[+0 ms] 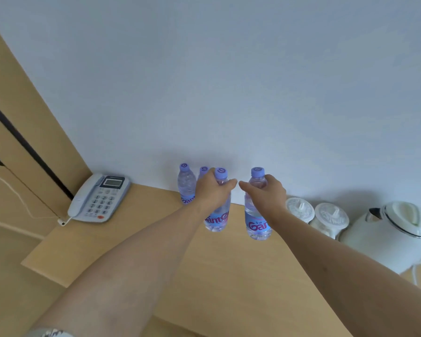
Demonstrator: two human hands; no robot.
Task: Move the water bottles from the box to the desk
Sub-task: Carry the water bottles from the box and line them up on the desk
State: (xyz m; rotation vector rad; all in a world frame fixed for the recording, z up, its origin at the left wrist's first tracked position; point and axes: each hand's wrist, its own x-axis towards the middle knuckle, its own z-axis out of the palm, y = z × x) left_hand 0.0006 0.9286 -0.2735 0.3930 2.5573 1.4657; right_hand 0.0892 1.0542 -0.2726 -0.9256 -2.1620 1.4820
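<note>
Two clear water bottles with purple caps and blue labels are in my hands over the wooden desk (229, 276). My left hand (213, 190) grips the upper part of one bottle (218, 218). My right hand (269, 194) grips the upper part of the other bottle (255, 223). Both bottles are upright, near the back of the desk. Two more bottles stand against the wall: one (186, 184) at the left, another (204, 170) mostly hidden behind my left hand. The box is out of view.
A grey desk telephone (96, 198) sits at the desk's back left corner, its cord hanging off the edge. To the right stand two white lidded cups (299, 210) (331, 220) and a white electric kettle (396, 232). A white wall rises behind.
</note>
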